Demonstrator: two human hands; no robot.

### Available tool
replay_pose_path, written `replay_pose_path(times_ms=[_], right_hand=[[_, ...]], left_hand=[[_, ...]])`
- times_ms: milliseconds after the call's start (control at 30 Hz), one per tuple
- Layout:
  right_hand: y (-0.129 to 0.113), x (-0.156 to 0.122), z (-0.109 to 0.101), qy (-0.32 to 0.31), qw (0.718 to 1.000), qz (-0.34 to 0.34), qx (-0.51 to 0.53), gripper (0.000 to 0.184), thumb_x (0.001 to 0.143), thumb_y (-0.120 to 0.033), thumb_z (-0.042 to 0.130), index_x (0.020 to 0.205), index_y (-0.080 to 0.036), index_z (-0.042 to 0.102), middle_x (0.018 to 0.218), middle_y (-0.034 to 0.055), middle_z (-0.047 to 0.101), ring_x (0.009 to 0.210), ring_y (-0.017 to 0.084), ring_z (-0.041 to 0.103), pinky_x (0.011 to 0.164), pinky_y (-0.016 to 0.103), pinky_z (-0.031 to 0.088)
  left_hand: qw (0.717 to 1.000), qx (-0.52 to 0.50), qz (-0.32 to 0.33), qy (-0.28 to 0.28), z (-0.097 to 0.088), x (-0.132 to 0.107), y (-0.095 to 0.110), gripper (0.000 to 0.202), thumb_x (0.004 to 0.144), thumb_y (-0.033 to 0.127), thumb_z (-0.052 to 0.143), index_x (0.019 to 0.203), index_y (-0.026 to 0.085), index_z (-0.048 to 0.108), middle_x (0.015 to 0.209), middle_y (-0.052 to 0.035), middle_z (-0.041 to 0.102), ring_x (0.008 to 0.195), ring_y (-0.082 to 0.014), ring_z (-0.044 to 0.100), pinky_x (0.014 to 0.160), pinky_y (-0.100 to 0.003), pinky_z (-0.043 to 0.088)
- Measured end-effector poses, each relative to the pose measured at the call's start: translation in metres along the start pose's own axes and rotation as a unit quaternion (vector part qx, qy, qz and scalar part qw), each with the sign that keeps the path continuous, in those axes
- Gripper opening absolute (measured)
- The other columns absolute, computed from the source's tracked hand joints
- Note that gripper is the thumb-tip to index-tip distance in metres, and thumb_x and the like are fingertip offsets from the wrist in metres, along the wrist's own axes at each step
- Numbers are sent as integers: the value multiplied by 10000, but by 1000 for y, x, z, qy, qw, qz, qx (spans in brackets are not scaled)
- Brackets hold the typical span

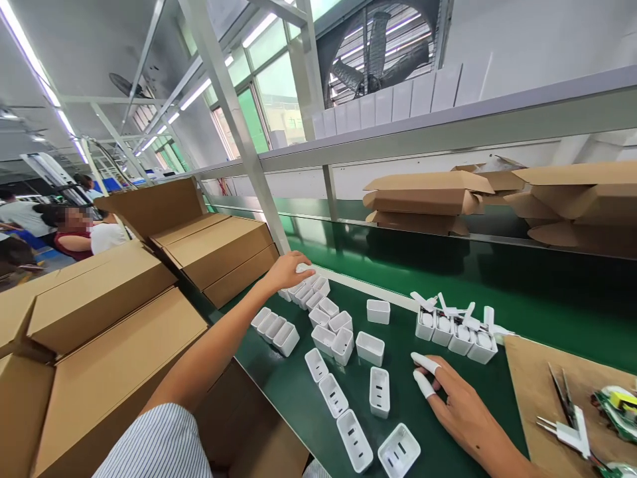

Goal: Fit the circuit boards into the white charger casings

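The left hand point(290, 272) curls over the far end of the white cases point(322, 287) at centre frame; whether it grips any, I cannot tell. The right hand point(455, 405), lower right, has its fingers parted around nothing, with white covers point(424, 384) on 2 fingertips. Loose cases spread toward bottom centre; 4 filled cases point(461, 340) stand right of centre. The step looks like sorting cases; the next move calls for a light pinch on just 1.

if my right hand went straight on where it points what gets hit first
Likely the second-farthest white plastic case in the column beside the right hand, though hand height is unclear, so it might pass above.
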State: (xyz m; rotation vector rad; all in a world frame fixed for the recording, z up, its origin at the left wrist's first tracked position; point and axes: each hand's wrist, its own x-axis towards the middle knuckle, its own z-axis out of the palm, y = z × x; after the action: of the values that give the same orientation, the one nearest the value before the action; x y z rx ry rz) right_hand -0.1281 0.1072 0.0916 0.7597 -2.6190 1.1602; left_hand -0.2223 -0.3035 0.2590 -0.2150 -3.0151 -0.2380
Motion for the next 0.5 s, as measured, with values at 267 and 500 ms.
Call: replay_pose_path(times_ms=[267, 500], right_hand=[[5, -1, -5, -23, 1000, 22, -3, 387, 955, -412, 459, 1246, -290, 683, 1127, 75, 765, 613, 175, 652, 418, 260, 506], [5, 0, -8, -27, 999, 22, -21, 367, 955, -438, 477, 1213, -283, 687, 1141, 74, 765, 578, 167, 643, 425, 265, 520]], left_hand=[[990, -42, -136, -22, 13, -122, -36, 949, 735, 736, 716, 1510, 228, 508, 1527, -170, 523, 1285, -370, 631, 1030, -447, 541], [970, -158, -184, 21, 59, -134, -30, 1002, 702, 575, 800, 1573, 276, 405, 1513, -141, 449, 1319, -353, 596, 1052, -456, 536]])
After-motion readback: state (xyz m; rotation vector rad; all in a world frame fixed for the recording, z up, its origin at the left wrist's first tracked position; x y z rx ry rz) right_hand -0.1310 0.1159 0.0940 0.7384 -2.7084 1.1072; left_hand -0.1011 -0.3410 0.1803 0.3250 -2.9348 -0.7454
